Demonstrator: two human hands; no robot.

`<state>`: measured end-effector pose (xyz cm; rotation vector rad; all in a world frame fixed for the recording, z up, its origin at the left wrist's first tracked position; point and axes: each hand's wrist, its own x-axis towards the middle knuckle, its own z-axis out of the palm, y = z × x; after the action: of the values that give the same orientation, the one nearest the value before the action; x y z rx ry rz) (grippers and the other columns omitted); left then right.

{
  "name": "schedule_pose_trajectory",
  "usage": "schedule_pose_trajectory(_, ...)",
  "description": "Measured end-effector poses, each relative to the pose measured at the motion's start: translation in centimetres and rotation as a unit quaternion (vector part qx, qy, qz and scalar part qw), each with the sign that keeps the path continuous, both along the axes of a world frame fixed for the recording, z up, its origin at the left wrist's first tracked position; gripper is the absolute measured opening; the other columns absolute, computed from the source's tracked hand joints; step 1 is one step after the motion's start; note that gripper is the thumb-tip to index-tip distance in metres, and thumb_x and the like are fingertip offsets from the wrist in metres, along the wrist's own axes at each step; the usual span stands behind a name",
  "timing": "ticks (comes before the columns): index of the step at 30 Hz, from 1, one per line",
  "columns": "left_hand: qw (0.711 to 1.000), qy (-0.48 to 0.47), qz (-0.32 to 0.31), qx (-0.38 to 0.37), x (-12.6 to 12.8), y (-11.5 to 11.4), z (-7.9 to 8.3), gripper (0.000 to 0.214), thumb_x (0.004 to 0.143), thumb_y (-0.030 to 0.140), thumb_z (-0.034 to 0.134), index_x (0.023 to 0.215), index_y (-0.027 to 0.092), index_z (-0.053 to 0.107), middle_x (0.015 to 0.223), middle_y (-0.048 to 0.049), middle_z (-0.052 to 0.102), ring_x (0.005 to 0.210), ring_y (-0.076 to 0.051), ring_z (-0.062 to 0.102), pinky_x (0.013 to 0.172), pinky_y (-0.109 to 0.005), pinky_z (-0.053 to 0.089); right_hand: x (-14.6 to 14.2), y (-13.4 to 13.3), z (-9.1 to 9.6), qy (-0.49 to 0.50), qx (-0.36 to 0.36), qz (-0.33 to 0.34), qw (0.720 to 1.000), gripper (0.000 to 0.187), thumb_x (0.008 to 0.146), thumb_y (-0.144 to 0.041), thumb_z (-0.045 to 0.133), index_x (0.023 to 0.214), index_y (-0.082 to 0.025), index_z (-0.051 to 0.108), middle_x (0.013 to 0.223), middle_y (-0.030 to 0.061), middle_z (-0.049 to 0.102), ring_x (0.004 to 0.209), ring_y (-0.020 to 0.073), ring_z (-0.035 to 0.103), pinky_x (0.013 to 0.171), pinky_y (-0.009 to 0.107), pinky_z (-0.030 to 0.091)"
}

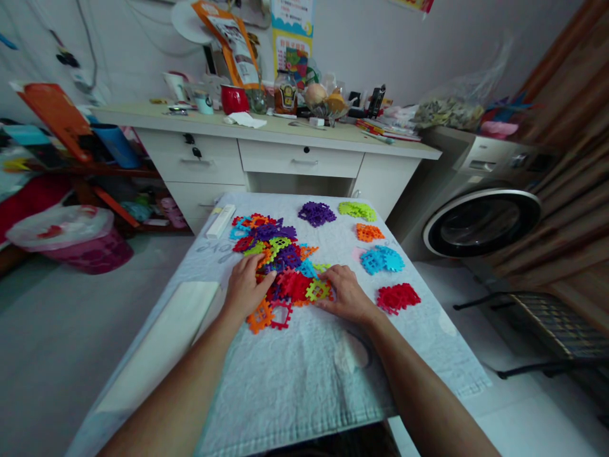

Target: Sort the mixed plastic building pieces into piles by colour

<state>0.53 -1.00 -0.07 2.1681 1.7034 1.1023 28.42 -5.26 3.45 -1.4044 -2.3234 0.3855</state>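
Note:
A mixed heap of notched plastic building pieces in purple, red, orange, blue and lime lies on the cloth-covered table. My left hand rests against the heap's left side, thumb apart from the fingers. On the opposite side, my right hand touches the edge, its thumb and fingers spread beside a lime piece; some fingertips are hidden among the pieces. Separate piles sit to the right: purple, lime, orange, blue and red.
A white strip-shaped object and a long pale board lie along the table's left side. Behind stands a white drawer cabinet with jars and clutter on top. A washing machine is at right, a pink bin at left.

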Motion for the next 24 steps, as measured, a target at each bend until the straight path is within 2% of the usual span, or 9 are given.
schedule_pose_trajectory(5,1.000,0.001,-0.001,0.003,0.0,0.0,0.0,0.044,0.087,0.045,0.054,0.123,0.018,0.054,0.123,-0.0124,0.059,0.117,-0.028,0.054,0.105,-0.048,0.042,-0.2,-0.1,0.0,0.003,-0.007,-0.002,1.000,0.042,0.076,-0.038,0.078,0.109,-0.018,0.060,0.106,0.0084,0.060,0.099,0.0238,0.049,0.088,0.037,0.038)
schedule_pose_trajectory(10,1.000,0.005,-0.001,-0.001,0.1,-0.1,0.2,0.046,0.088,0.046,0.053,0.124,0.017,0.054,0.124,-0.0130,0.059,0.117,-0.029,0.055,0.104,-0.048,0.043,-0.4,-0.1,0.3,0.033,-0.017,-0.003,0.999,0.022,0.080,-0.020,0.070,0.100,-0.019,0.061,0.095,0.0045,0.064,0.091,0.0206,0.052,0.084,0.034,0.038)
schedule_pose_trajectory(17,1.000,0.005,-0.004,-0.001,0.0,0.0,0.1,0.045,0.088,0.045,0.054,0.123,0.017,0.054,0.123,-0.0126,0.059,0.115,-0.029,0.055,0.104,-0.048,0.044,0.0,-0.2,0.5,0.155,-0.047,0.008,0.987,0.008,0.083,-0.016,0.063,0.090,-0.020,0.061,0.087,0.0022,0.064,0.084,0.0170,0.056,0.079,0.030,0.041)
schedule_pose_trajectory(20,1.000,0.001,-0.006,-0.003,0.0,0.0,0.1,0.045,0.087,0.045,0.054,0.122,0.017,0.054,0.123,-0.0129,0.059,0.116,-0.029,0.055,0.104,-0.048,0.043,0.0,-0.3,0.5,0.233,-0.088,0.009,0.968,0.006,0.083,-0.023,0.063,0.086,-0.020,0.059,0.080,0.0000,0.061,0.076,0.0148,0.055,0.072,0.028,0.041)
schedule_pose_trajectory(24,1.000,-0.005,-0.002,-0.011,0.0,0.0,0.2,0.044,0.087,0.045,0.054,0.123,0.018,0.054,0.124,-0.0121,0.059,0.117,-0.029,0.055,0.105,-0.049,0.043,0.3,0.0,1.0,0.382,-0.186,0.002,0.905,0.024,0.081,-0.041,0.068,0.084,-0.020,0.056,0.073,-0.0024,0.057,0.067,0.0123,0.051,0.063,0.025,0.040)
